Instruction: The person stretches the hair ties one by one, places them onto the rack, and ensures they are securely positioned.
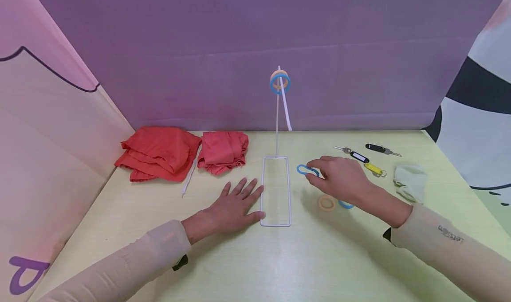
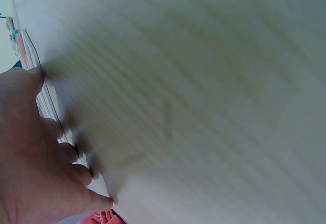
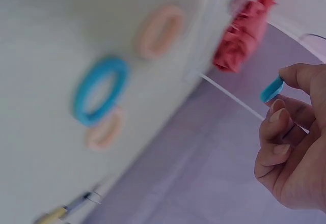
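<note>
My right hand pinches a blue ring between thumb and forefinger, to the right of the white wire stand. The held ring also shows in the right wrist view, squeezed narrow. With fingers spread, my left hand lies at the left side of the stand's rectangular base, its thumb and a fingertip at the wire. A peach ring and a blue ring hang high on the stand's slanting arm. Below my right hand a peach ring and a blue ring lie on the table, with another peach ring beside the blue one.
Folded red cloth and a smaller pinkish-red cloth lie at the back left, a white cord between them. Toward the back right are keys with black tags, a yellow tag and a pale crumpled cloth.
</note>
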A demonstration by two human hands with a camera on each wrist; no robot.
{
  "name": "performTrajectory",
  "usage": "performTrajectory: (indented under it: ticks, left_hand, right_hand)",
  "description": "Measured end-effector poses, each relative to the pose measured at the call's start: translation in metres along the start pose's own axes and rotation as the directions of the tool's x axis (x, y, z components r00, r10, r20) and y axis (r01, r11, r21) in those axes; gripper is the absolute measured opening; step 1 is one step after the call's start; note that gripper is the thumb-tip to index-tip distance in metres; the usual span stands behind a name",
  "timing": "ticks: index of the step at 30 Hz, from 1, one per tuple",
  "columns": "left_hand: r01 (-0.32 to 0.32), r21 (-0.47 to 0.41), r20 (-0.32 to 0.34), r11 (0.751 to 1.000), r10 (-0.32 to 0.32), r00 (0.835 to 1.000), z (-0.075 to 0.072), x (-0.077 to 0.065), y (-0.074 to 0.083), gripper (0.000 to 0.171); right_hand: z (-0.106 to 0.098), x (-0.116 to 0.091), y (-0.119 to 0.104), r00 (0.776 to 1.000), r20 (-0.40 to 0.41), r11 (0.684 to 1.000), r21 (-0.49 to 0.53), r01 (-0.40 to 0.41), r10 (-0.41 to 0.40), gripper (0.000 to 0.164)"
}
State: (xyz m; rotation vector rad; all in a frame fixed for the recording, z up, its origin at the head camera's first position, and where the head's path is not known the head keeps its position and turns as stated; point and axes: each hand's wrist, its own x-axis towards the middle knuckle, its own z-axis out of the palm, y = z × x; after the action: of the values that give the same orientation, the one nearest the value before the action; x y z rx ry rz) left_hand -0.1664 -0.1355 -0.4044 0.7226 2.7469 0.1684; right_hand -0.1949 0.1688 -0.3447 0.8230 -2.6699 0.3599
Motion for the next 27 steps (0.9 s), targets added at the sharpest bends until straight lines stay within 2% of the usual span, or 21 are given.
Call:
performTrajectory:
  ticks: [3, 5, 9, 14, 16, 19, 24, 27]
  left_hand:
    - [-0.001, 0.000, 0.001, 1.000, 0.001, 1.000, -0.001, 0.000, 0.000, 0.080]
    - [-0.001, 0.002, 0.004, 1.000, 0.001, 1.000, -0.001, 0.001, 0.000, 0.080]
    - [-0.001, 0.010, 0.003, 1.000, 0.001, 1.000, 0.000, 0.001, 0.000, 0.080]
    - [-0.004, 0.011, 0.000, 1.000, 0.004, 1.000, 0.001, 0.001, -0.001, 0.079]
    - [-0.003, 0.008, -0.002, 1.000, 0.003, 1.000, 0.001, 0.001, -0.001, 0.080]
    - [-0.001, 0.009, -0.001, 1.000, 0.001, 1.000, 0.001, 0.002, -0.001, 0.080]
    - [0.001, 0.006, 0.008, 1.000, -0.001, 1.000, 0.001, 0.002, -0.001, 0.080]
    - [0.003, 0.004, 0.011, 1.000, -0.003, 1.000, 0.001, 0.001, -0.001, 0.080]
  right_hand:
    - [-0.017, 0.001, -0.004, 0.987, -0.148, 0.998, -0.002, 0.065, -0.064, 0.016]
    - [-0.029, 0.001, -0.008, 0.959, -0.255, 0.992, -0.006, 0.123, -0.120, 0.016]
    - [-0.057, -0.001, -0.021, 0.874, -0.421, 0.969, -0.063, 0.237, -0.241, 0.019]
    - [-0.092, -0.009, -0.045, 0.790, -0.518, 0.945, -0.185, 0.271, -0.328, 0.035]
    - [-0.102, -0.011, -0.055, 0.750, -0.557, 0.935, -0.210, 0.287, -0.355, 0.036]
    - [-0.114, -0.013, -0.067, 0.681, -0.616, 0.917, -0.228, 0.327, -0.396, 0.033]
    - [-0.124, -0.008, -0.081, 0.552, -0.691, 0.875, -0.271, 0.401, -0.467, 0.025]
    - [-0.126, 0.000, -0.086, 0.499, -0.706, 0.854, -0.313, 0.416, -0.502, 0.020]
